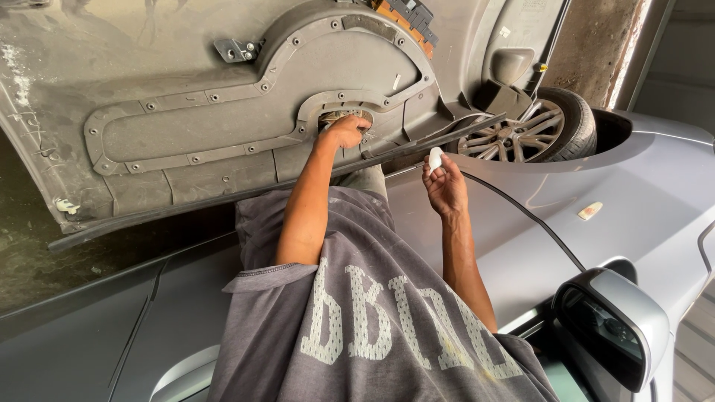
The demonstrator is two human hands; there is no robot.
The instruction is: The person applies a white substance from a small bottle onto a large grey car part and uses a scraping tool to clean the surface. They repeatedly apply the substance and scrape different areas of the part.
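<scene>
An open car door shows its bare grey inner panel (186, 134), studded with small bolts. My left hand (346, 132) reaches into the round opening (339, 115) in the middle of that panel, with its fingers curled on the round fitting inside. My right hand (445, 186) hovers just below the door's lower edge, apart from the panel, and pinches a small white piece (435, 158) between thumb and fingertips. What the white piece is cannot be told. My grey printed shirt (372, 320) fills the lower middle of the view.
A silver car body (633, 186) lies under my arms, with a side mirror (614, 327) at lower right. A thin black cable (521, 212) runs across it. A wheel with an alloy rim (536, 130) sits beyond the door. A metal bracket (237, 50) sticks out of the panel.
</scene>
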